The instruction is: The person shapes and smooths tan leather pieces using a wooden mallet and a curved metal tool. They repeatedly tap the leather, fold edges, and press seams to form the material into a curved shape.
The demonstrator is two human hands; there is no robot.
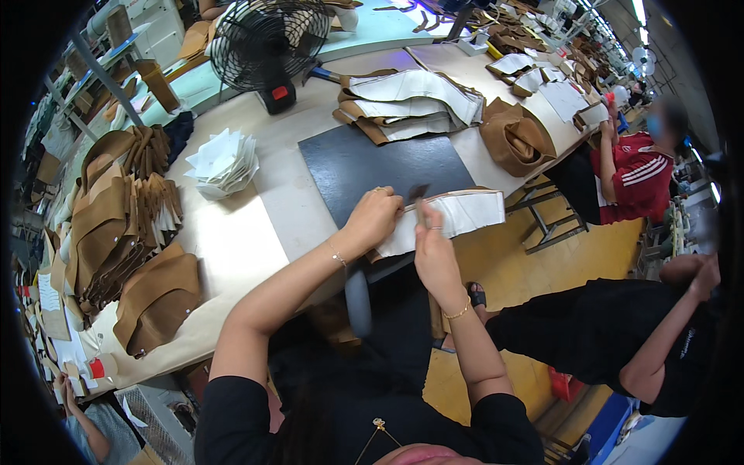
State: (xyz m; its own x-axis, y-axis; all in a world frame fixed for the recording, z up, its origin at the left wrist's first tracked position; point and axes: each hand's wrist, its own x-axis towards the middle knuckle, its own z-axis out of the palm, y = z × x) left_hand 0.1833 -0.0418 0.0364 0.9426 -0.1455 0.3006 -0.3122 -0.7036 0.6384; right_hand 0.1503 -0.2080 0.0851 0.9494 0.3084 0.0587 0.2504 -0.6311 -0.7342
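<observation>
A curved leather piece with a white lining (pixel 473 215) lies across the near right corner of a dark board (pixel 380 167), reaching past the table edge. My left hand (pixel 375 217) is closed on the left part of this piece, fingertips at its upper edge. My right hand (pixel 435 252) is closed around a thin tool with a short dark tip, which looks like a small brush (pixel 419 191). The tip stands at the piece's upper edge, close to my left fingertips. My right fingers partly cover the tool and the lining.
White-lined brown pieces (pixel 411 101) lie behind the board, beside a rolled brown piece (pixel 515 138). White sheets (pixel 223 164) and brown stacks (pixel 116 232) stand left. A black fan (pixel 271 46) is behind. A grey rounded bar (pixel 358 302) is below. Co-workers (pixel 573 333) are at right.
</observation>
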